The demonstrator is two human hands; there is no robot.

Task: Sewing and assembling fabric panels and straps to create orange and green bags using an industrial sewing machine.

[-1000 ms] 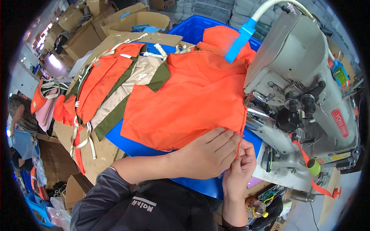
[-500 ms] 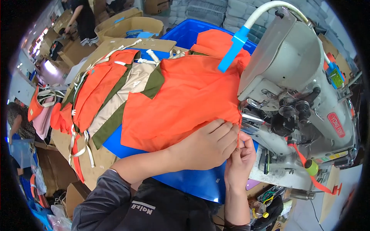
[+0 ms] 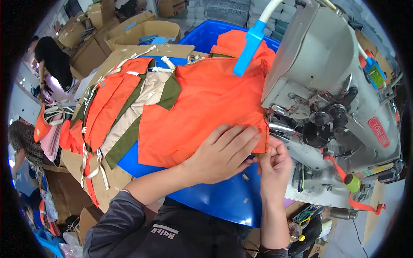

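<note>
A wide orange fabric piece (image 3: pixel 202 99) lies over the blue work surface, its right edge beside the sewing machine (image 3: pixel 314 73). My left hand (image 3: pixel 228 150) rests on the lower right of the fabric, fingers stretched out and slightly apart; its thumb is near the bottom edge. At the lower right corner, my right hand (image 3: pixel 275 163) has thumb and fingers pinched together on the fabric's edge. The corner between the fingertips is partly hidden. The machine's presser area is just right of the fabric edge, above my right hand.
Orange, beige and green sewn pieces with white cords (image 3: pixel 116 103) lie to the left. A blue bin (image 3: pixel 198 34) and a cardboard box (image 3: pixel 146 30) stand behind. A blue-clipped hose (image 3: pixel 249 49) hangs over the fabric. An orange strap (image 3: pixel 340 172) dangles at right. Other people are at far left.
The fabric's lower right corner now lies flatter, its lower edge shifted up. My left fingers have straightened and spread. My right hand has moved slightly right. At far left, a person has come more into view.
</note>
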